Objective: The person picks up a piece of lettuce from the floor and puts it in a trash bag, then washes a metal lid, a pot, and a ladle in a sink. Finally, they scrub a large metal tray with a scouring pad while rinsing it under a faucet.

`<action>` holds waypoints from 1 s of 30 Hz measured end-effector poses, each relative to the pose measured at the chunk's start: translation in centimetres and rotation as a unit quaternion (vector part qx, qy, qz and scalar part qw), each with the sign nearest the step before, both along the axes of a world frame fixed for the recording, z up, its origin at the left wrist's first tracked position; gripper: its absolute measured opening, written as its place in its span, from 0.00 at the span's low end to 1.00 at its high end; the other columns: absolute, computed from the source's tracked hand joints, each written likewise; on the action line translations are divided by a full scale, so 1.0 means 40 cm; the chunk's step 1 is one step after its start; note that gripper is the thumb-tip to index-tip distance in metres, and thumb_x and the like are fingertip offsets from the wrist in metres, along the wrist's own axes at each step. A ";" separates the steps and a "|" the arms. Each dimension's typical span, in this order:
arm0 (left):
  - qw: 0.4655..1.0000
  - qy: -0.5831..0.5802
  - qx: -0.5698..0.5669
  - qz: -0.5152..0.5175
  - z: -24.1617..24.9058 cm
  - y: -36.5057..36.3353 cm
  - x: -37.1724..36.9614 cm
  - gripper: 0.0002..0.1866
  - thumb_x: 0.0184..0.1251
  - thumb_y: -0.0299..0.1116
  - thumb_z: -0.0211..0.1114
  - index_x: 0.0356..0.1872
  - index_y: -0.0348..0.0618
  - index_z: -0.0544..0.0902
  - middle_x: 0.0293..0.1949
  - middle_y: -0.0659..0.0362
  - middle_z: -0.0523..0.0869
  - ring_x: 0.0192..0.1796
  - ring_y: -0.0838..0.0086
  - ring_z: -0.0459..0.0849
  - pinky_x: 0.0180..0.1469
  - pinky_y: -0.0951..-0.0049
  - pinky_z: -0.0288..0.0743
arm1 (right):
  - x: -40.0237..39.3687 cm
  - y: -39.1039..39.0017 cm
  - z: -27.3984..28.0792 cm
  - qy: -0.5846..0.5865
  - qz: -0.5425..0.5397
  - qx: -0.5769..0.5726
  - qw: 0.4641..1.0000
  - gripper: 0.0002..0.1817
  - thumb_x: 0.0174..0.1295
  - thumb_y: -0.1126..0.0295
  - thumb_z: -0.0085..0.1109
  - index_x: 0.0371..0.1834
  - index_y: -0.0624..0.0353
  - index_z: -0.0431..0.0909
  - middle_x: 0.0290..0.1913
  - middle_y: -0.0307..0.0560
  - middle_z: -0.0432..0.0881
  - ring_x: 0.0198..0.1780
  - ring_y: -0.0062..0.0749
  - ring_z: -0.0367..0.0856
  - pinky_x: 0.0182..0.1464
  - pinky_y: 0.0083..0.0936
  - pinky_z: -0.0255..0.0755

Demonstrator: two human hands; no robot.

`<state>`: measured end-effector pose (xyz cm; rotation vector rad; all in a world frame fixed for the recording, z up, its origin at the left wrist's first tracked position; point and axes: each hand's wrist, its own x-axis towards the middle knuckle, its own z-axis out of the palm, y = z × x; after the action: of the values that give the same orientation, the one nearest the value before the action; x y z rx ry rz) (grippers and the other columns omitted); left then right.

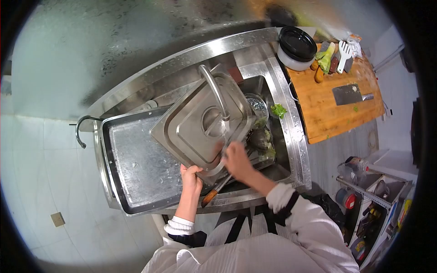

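A rectangular stainless steel pan lid with a recessed round grip is tilted over the sink, under a curved faucet. My left hand is closed on its lower edge, thumb on top. My right hand is over the lid's lower right part, below the faucet's spout; motion smears its fingers, and I cannot tell whether it holds anything. Just below the lid, a wooden-handled tool leans on the sink's front edge. Dishes and a round strainer lie in the basin to the right, partly hidden.
A large shallow metal tray rests left of the lid, near a second faucet. Green leaves lie on the basin's right rim. The wooden board holds a cleaver, a white slotted spatula and a black-lidded tub.
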<state>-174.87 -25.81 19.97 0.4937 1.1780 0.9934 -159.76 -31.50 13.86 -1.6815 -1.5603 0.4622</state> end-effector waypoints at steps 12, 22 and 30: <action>0.997 -0.020 -0.052 -0.046 -0.017 -0.020 -0.040 0.18 0.63 0.42 0.57 0.51 0.47 0.70 0.50 0.59 0.76 0.52 0.67 0.75 0.54 0.61 0.70 | 0.037 0.109 0.007 -0.045 -0.071 0.049 0.995 0.14 0.50 0.65 0.59 0.35 0.60 0.70 0.43 0.54 0.68 0.47 0.49 0.67 0.49 0.39 0.61; 0.998 -0.041 -0.045 -0.030 -0.035 -0.022 -0.050 0.21 0.62 0.42 0.58 0.52 0.45 0.68 0.51 0.57 0.75 0.53 0.65 0.74 0.54 0.59 0.71 | -0.102 -0.032 0.085 0.038 0.173 0.043 0.983 0.14 0.49 0.66 0.59 0.33 0.62 0.66 0.38 0.54 0.68 0.43 0.50 0.68 0.46 0.40 0.63; 0.995 -0.005 0.024 -0.094 0.034 0.015 -0.080 0.19 0.65 0.42 0.55 0.50 0.40 0.69 0.48 0.56 0.77 0.48 0.67 0.78 0.49 0.63 0.74 | -0.034 -0.027 0.088 0.004 0.003 0.008 1.000 0.17 0.48 0.68 0.61 0.39 0.60 0.69 0.43 0.51 0.67 0.46 0.48 0.66 0.49 0.39 0.61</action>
<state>-178.06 -25.23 21.32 0.6252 1.0799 0.8613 -161.10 -32.57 17.36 -1.6617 -1.5606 0.4582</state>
